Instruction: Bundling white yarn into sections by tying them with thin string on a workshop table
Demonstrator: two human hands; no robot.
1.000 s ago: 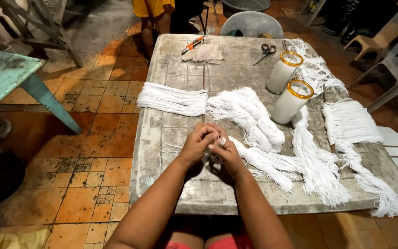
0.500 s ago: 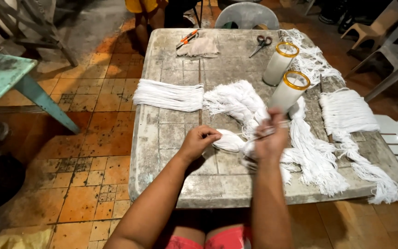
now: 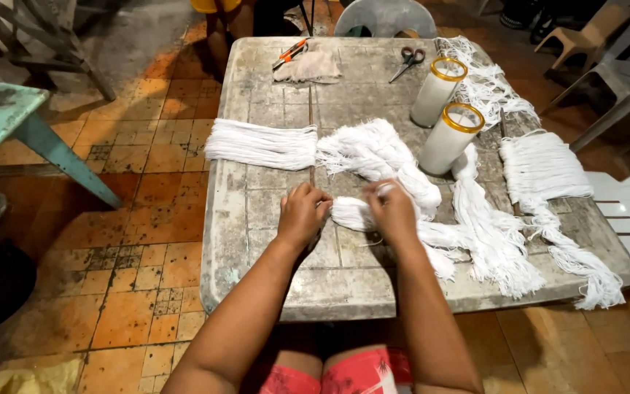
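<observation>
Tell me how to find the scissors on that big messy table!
Start at the worn grey table and look to its far edge, away from the person. The scissors lie there, just left of the farther of two tall white candles with gold rims. They are small, dark and metal, unlike the orange-handled tool further left.

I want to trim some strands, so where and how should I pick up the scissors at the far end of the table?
Grip the scissors by the dark finger loops, which point toward the far edge of the table. They lie flat with the blades angled back toward the nearer glass candle, so come from above at the far side, clear of the blade tips.
</observation>
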